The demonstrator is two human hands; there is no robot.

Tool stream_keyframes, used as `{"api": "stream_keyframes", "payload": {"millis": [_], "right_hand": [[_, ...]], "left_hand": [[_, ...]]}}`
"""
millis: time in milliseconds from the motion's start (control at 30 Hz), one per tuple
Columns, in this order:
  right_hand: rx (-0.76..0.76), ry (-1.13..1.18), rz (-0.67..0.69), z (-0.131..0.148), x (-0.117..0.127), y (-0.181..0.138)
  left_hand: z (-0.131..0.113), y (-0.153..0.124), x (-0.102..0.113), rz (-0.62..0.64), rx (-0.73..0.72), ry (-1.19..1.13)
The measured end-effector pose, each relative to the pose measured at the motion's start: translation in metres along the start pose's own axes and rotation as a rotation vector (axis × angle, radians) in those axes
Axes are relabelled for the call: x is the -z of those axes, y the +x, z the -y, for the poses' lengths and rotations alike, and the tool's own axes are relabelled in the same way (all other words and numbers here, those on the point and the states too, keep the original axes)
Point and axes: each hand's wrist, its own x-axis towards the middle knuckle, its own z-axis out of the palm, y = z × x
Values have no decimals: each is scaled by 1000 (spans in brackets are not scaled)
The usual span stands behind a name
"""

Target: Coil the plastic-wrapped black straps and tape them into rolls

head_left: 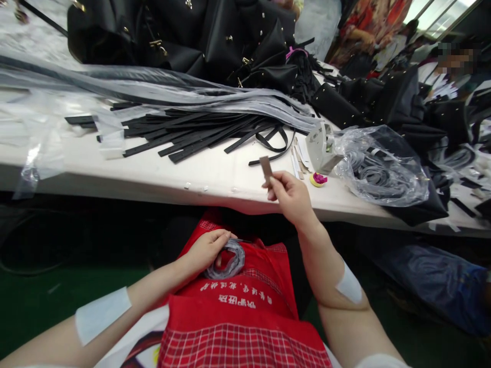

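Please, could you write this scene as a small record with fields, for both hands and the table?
left hand: holds a grey coil over the red apron
right hand: holds a small brown strip above the table
on table, nearer: black straps, clear plastic bag with grey coils inside
on table, farther: black bags

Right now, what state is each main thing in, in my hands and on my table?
Gray roll: wound in a ring, held in left hand
Brown strip: held up, pinched in right hand
Black straps: loose, fanned out on the table
Long gray strips: laid lengthwise behind the straps
Clear plastic bag: holding gray coils
Black bags: piled together
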Motion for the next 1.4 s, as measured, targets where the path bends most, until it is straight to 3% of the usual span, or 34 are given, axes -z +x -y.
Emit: {"api": "stream_keyframes", "payload": {"millis": [133, 233, 533, 733, 967, 1100, 1300, 1400], "right_hand": [[48, 283, 241, 45, -13, -66], [29, 266, 333, 47, -26, -94], [-68, -102, 151, 22, -48, -114], [37, -244, 161, 30, -58, -119], [48, -480, 199, 11, -87, -117], [4, -345, 186, 11, -82, -115], [-78, -6, 23, 12, -68, -109], [-162, 152, 2, 3, -70, -105]], "left_hand": [[2, 1, -2, -60, 36, 12], [4, 1, -4, -62, 29, -44], [11, 1, 0, -24, 42, -19], [8, -4, 0, -41, 42, -22], [8, -3, 1, -5, -8, -12], [9, 1, 6, -19, -160, 111], [-8, -6, 9, 66, -229, 215], [-18, -11, 5, 120, -286, 301]]}}
